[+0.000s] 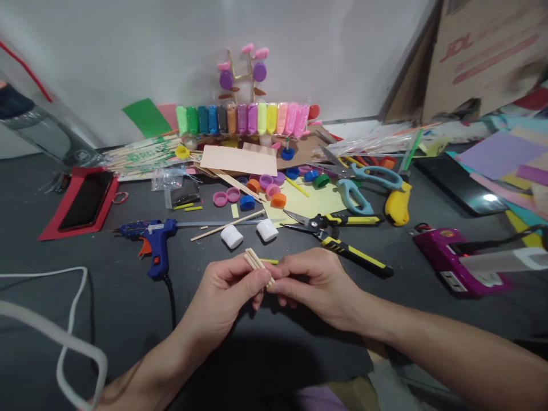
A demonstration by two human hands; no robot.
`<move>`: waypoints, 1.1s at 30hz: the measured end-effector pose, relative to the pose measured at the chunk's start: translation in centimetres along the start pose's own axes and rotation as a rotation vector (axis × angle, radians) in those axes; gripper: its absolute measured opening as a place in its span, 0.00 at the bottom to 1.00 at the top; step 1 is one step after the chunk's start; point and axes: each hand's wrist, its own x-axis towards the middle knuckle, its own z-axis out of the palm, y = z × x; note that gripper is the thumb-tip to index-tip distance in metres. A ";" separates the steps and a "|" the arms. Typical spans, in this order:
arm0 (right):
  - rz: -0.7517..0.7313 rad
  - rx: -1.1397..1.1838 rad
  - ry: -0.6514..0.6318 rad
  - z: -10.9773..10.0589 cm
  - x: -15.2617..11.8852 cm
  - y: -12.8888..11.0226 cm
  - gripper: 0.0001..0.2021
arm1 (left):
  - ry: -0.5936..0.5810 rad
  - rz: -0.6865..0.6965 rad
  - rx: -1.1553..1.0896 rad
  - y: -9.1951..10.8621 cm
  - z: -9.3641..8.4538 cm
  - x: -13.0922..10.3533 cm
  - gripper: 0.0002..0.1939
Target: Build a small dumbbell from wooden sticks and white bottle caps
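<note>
Both hands — left, right — pinching a small bundle of wooden sticks just in front of the two white caps. Best kept flush, ends aligned, grip light.

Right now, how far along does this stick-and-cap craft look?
Done: a small tree of sticks and caps stands by the wall. In hand: the left hand and right hand pinch a few short wooden sticks together. Left: loose bottle caps and the glue gun lie untouched.
</note>
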 end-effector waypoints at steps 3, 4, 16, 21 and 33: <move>-0.008 -0.023 -0.001 0.1 0.1 -0.1 0.17 | 0.000 0.014 0.038 0.1 0.1 0.1 0.12; -0.009 -0.035 0.003 0.2 0.1 0.0 0.17 | 0.001 0.018 0.049 0.1 0.1 0.1 0.12; 0.082 -0.062 0.047 -2.1 0.8 -1.2 0.07 | -0.017 -0.019 0.347 1.0 0.1 0.1 0.19; 0.164 0.034 0.000 -1.6 0.9 -0.8 0.13 | -0.124 -0.010 0.447 1.1 0.8 0.1 0.10; -0.387 -0.705 -0.159 -1.4 -0.6 1.4 0.11 | -0.136 0.257 0.950 -1.3 -0.6 0.6 0.08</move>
